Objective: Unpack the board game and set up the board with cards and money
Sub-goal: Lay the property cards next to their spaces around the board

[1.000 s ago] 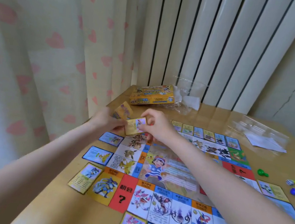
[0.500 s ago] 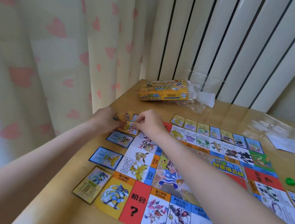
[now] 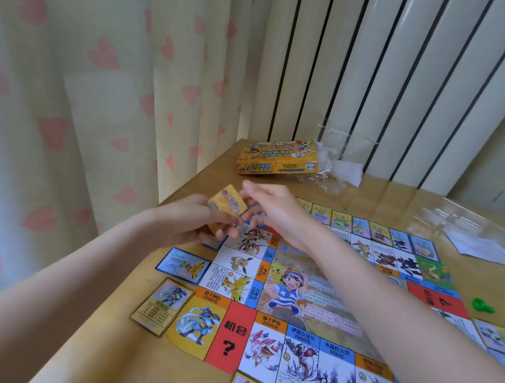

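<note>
The colourful game board (image 3: 310, 303) lies flat on the wooden table (image 3: 129, 354), with cards laid along its edges. My left hand (image 3: 190, 222) holds a small yellow stack of cards (image 3: 227, 204) above the board's far left corner. My right hand (image 3: 271, 209) hovers just beside and above that stack, its fingers blurred and reaching toward the top card. A blue card (image 3: 183, 265) and a yellow card (image 3: 162, 306) lie outside the board's left edge.
The yellow game box (image 3: 277, 158) lies at the table's far corner beside crumpled clear wrap (image 3: 340, 167). A clear bag with white paper (image 3: 477, 238) sits at the far right. A green pawn (image 3: 482, 305) lies right of the board. A curtain hangs left.
Both hands have lifted from the board's left edge, where they were low half a second ago. The card stack is now raised and my right hand has come off the placed card.
</note>
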Demonstrator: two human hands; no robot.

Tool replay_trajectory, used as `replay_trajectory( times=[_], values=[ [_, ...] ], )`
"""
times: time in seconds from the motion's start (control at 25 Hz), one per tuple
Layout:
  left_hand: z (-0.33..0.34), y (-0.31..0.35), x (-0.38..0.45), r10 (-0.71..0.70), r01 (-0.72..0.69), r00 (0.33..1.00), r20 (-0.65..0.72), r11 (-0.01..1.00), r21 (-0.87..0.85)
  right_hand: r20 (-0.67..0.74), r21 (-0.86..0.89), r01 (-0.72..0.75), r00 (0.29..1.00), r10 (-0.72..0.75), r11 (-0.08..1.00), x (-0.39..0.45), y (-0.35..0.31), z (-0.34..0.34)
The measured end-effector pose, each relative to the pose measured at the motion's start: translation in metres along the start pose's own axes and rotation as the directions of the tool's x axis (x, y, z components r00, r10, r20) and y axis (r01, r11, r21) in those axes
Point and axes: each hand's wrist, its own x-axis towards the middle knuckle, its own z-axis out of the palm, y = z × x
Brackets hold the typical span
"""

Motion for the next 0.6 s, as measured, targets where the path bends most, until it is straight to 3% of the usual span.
replay_trajectory(
  times=[0.12,0.28,0.44,0.6],
  values=[
    [0.015,0.005,-0.016,-0.028,0.055,0.989,0.147,0.981,-0.184,0.033,-0.096,0.037,0.999,-0.034,0.995,-0.024,-0.009,-0.014],
    [0.025,0.008,-0.027,-0.032,0.120,0.976,0.214,0.905,-0.409,0.024,-0.127,0.099,0.995,-0.097,0.987,-0.050,-0.018,-0.034],
    [0.030,0.011,-0.034,0.083,-0.031,0.986,0.147,0.945,-0.326,-0.003,-0.191,0.108,0.994,-0.111,0.976,-0.070,-0.020,-0.048],
    [0.040,0.018,-0.040,0.072,-0.062,0.997,0.023,0.955,-0.290,-0.036,-0.023,0.075,0.996,-0.076,0.997,-0.081,-0.020,-0.057]
  ],
)
